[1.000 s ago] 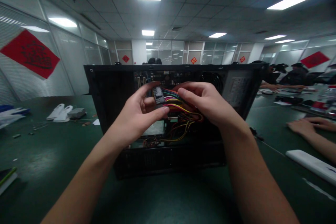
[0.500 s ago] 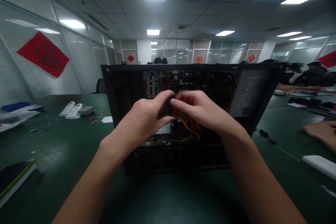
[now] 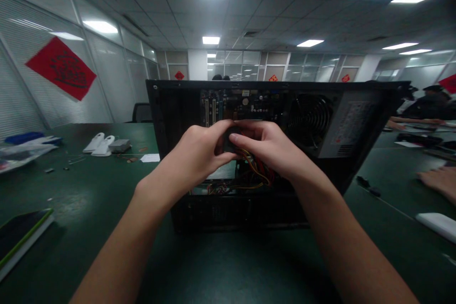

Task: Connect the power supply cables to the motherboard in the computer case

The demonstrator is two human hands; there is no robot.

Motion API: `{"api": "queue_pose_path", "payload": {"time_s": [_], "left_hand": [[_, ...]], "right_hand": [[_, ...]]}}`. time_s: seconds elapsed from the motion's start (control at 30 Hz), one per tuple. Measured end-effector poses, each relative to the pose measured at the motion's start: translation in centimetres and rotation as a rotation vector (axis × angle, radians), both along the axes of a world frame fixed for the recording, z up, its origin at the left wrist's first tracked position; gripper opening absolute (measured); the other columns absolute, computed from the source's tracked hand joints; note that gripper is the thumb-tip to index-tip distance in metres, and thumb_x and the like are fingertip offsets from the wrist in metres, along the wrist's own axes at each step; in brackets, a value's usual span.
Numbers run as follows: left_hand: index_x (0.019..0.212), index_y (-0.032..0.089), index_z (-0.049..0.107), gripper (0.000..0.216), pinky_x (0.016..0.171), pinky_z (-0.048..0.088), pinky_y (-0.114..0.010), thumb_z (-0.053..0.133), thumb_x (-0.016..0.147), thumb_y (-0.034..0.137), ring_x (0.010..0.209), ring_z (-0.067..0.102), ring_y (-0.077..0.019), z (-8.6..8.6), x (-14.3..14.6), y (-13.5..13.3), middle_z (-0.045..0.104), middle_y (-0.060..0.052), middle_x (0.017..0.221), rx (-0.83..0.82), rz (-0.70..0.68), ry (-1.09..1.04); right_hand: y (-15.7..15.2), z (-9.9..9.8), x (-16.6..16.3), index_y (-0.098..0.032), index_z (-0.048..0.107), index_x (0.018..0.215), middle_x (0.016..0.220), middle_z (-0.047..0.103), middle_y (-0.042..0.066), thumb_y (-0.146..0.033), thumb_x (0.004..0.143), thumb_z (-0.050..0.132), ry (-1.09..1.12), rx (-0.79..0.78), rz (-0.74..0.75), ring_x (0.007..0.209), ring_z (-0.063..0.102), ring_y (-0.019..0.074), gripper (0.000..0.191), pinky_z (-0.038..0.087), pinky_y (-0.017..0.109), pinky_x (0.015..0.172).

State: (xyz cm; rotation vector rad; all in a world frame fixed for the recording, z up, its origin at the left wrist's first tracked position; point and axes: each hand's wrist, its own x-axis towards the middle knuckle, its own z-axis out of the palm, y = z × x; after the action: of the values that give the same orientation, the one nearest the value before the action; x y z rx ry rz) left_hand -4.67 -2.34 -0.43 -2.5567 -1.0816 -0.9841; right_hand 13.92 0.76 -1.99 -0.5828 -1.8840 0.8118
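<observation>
An open black computer case (image 3: 162,123) stands on the table with its open side facing me. My left hand (image 3: 197,149) is closed around the dark upper end of a bundle of power cables (image 3: 257,169), red, yellow and black. The fingers of my right hand (image 3: 272,145) pinch the same dark end, touching the left hand's fingertips. Exactly what this end is cannot be made out behind the fingers. Behind the hands are a motherboard (image 3: 245,102) with pale slots, a round fan grille (image 3: 309,116) and a labelled power supply (image 3: 351,121).
On the green table (image 3: 89,199) lie white shoe-shaped objects (image 3: 99,144), a grey box (image 3: 120,146) and a notebook (image 3: 23,235). Small black parts (image 3: 368,186) lie right of the case. Another person's hand (image 3: 436,180) rests at the right edge, near a white object (image 3: 438,225).
The case appears slightly further right and higher, its upper right corner nearer me. My right fingers have closed in toward the left hand around the dark cable end.
</observation>
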Motion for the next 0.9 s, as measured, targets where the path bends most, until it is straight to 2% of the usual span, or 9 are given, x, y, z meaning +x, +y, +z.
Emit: {"api": "queue_pose_path", "payload": {"time_s": [0.1, 0.17, 0.27, 0.37, 0.47, 0.6, 0.67, 0.77, 0.9], "left_hand": [[0.124, 0.016, 0.058, 0.048, 0.059, 0.047, -0.023, 0.075, 0.082, 0.031, 0.068, 0.066, -0.0154, -0.1, -0.3, 0.3, 0.069, 0.0, 0.08, -0.026, -0.035, 0.023], [0.125, 0.016, 0.057, 0.051, 0.073, 0.052, -0.028, 0.077, 0.08, 0.032, 0.087, 0.068, -0.0196, -0.2, -0.6, 0.5, 0.07, -0.005, 0.099, 0.004, -0.061, 0.055], [0.126, 0.018, 0.056, 0.053, 0.093, 0.051, -0.035, 0.078, 0.079, 0.032, 0.111, 0.062, -0.0245, -0.2, -1.1, 0.7, 0.063, -0.01, 0.123, 0.039, -0.102, 0.103], [0.126, 0.019, 0.055, 0.05, 0.094, 0.051, -0.035, 0.076, 0.081, 0.03, 0.112, 0.062, -0.0241, -0.3, -1.3, 0.7, 0.062, -0.009, 0.124, -0.018, -0.14, 0.126], [0.126, 0.02, 0.055, 0.045, 0.093, 0.051, -0.033, 0.072, 0.084, 0.022, 0.111, 0.062, -0.0224, -0.3, -1.2, 0.6, 0.061, -0.009, 0.123, -0.105, -0.181, 0.135], [0.122, 0.019, 0.059, 0.039, 0.092, 0.051, -0.031, 0.07, 0.085, 0.022, 0.107, 0.063, -0.0215, -0.6, -0.7, 0.9, 0.065, -0.009, 0.12, -0.214, -0.228, 0.136], [0.121, 0.018, 0.061, 0.037, 0.094, 0.05, -0.03, 0.07, 0.086, 0.023, 0.11, 0.064, -0.0214, -0.9, -0.4, 1.3, 0.066, -0.009, 0.121, -0.24, -0.249, 0.096], [0.122, 0.015, 0.062, 0.037, 0.098, 0.049, -0.032, 0.067, 0.088, 0.028, 0.113, 0.063, -0.0228, -1.8, 0.3, 2.1, 0.068, -0.01, 0.123, -0.239, -0.176, -0.036], [0.108, 0.013, 0.071, 0.027, 0.092, 0.05, -0.035, 0.057, 0.094, 0.031, 0.104, 0.067, -0.0256, -4.1, 1.9, 3.5, 0.073, -0.012, 0.11, -0.379, -0.023, -0.049]], "right_hand": [[0.3, -0.1, 0.7, -0.014, 0.065, 0.123, 0.111, 0.071, 0.009, -0.034, 0.092, 0.058, -0.045, 0.073, -0.072, 0.102, 0.067, 0.0209, 0.037, 0.055, 0.037, 0.092], [0.8, -0.4, 1.4, -0.015, 0.063, 0.128, 0.115, 0.07, 0.009, -0.033, 0.096, 0.052, -0.126, 0.177, -0.134, 0.105, 0.067, 0.021, 0.038, 0.054, 0.039, 0.097], [1.6, -1.9, 2.6, -0.02, 0.054, 0.14, 0.127, 0.064, 0.01, -0.025, 0.097, 0.05, -0.255, 0.522, -0.259, 0.114, 0.063, 0.0221, 0.043, 0.053, 0.041, 0.1], [2.0, -4.0, 3.2, -0.028, 0.06, 0.133, 0.135, 0.058, 0.008, -0.02, 0.096, 0.053, -0.337, 0.962, -0.412, 0.126, 0.056, 0.0223, 0.039, 0.05, 0.043, 0.106], [1.9, -5.4, 3.3, -0.033, 0.07, 0.118, 0.121, 0.066, 0.005, -0.02, 0.094, 0.058, -0.422, 1.16, -0.424, 0.118, 0.06, 0.0203, 0.029, 0.053, 0.039, 0.103], [1.7, -5.3, 3.6, -0.032, 0.073, 0.113, 0.109, 0.07, 0.005, -0.024, 0.094, 0.06, -0.497, 1.148, -0.308, 0.111, 0.064, 0.0213, 0.024, 0.057, 0.04, 0.097], [1.8, -5.0, 3.9, -0.029, 0.073, 0.113, 0.109, 0.071, 0.006, -0.026, 0.095, 0.058, -0.536, 1.169, -0.33, 0.108, 0.064, 0.0215, 0.024, 0.058, 0.038, 0.092], [2.5, -4.7, 4.6, -0.023, 0.072, 0.115, 0.111, 0.07, 0.009, -0.025, 0.098, 0.051, -0.662, 1.144, -0.526, 0.104, 0.064, 0.0223, 0.028, 0.056, 0.035, 0.083], [4.0, -5.5, 5.2, -0.02, 0.07, 0.119, 0.116, 0.068, 0.01, -0.022, 0.096, 0.05, -0.985, 0.834, -0.765, 0.098, 0.064, 0.0237, 0.031, 0.049, 0.03, 0.069]]}}
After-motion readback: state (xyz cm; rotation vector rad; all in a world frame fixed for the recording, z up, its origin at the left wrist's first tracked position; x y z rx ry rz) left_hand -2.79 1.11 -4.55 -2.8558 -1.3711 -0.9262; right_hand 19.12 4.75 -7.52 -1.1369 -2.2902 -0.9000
